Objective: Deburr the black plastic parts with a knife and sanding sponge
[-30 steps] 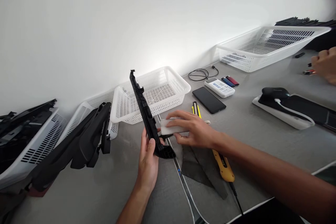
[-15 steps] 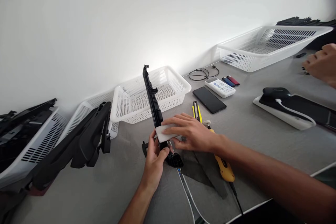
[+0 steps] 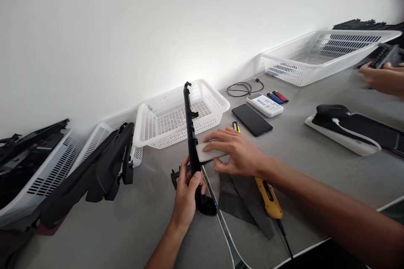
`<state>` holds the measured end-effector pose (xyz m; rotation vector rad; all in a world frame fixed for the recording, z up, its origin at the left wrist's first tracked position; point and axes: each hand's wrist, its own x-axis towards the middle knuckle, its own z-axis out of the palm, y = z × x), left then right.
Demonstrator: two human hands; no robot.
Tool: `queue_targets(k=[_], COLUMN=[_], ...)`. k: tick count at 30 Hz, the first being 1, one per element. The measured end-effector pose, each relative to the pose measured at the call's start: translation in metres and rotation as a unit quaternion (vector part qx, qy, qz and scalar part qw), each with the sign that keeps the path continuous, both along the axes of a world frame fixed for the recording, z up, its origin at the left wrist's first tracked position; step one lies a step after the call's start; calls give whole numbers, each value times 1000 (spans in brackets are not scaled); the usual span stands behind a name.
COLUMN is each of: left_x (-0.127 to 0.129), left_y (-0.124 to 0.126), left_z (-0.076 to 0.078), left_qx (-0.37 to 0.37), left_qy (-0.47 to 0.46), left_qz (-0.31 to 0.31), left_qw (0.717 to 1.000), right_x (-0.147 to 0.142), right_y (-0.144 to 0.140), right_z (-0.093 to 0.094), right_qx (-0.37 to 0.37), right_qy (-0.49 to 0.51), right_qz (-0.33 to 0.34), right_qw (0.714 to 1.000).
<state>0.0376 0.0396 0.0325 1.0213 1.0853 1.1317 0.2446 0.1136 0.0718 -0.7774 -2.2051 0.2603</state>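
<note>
- Centrally, a person's left hand (image 3: 188, 195) is closed around the lower part of a long black plastic part (image 3: 191, 143), thumb toward the viewer. The part stands nearly upright above a grey table (image 3: 135, 227), its narrow, hooked top in front of a white perforated basket (image 3: 148, 128) and its broad, dark foot just below the hand.
- The right hand (image 3: 235, 151) reaches in from the right, fingers and thumb gripping a flat white block (image 3: 206, 154). The block's left end meets the side of the black part in this view; whether they truly touch is unclear.
- Beneath the right forearm lie a yellow corded tool (image 3: 271, 204) and a dark sheet (image 3: 235, 201). A yellow-and-black cutter (image 3: 236, 126) shows partly behind the right hand.
- Farther back are a black phone (image 3: 251, 119), a labelled white box (image 3: 265, 105), two small blue and red items (image 3: 277, 97) and a coiled black cable (image 3: 241, 89).
- To the left, dark molded parts (image 3: 97, 176) lean by another white basket (image 3: 99, 134).
- At the far right, beside a large white basket (image 3: 284, 71), another person's hand (image 3: 383, 79) holds a blurred dark object (image 3: 383, 55).
</note>
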Motion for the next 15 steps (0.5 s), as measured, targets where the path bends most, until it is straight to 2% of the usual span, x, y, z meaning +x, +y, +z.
queue_targets(k=[4, 9, 12, 15], left_x=[1, -2, -4, -4], left_y=[-3, -4, -2, 0], left_z=[3, 7, 7, 7], left_qx=[-4, -20, -20, -22], left_qy=[8, 34, 14, -8], left_qz=[-25, 9, -6, -14], left_qw=[1000, 999, 1000, 1000], right_x=[0, -2, -4, -4], right_y=[1, 0, 0, 1], right_z=[-1, -4, -8, -10], right_qx=[-9, -11, 3, -15], right_qy=[13, 9, 38, 42], right_qz=[3, -23, -3, 11], right_qw=[1000, 1000, 999, 999])
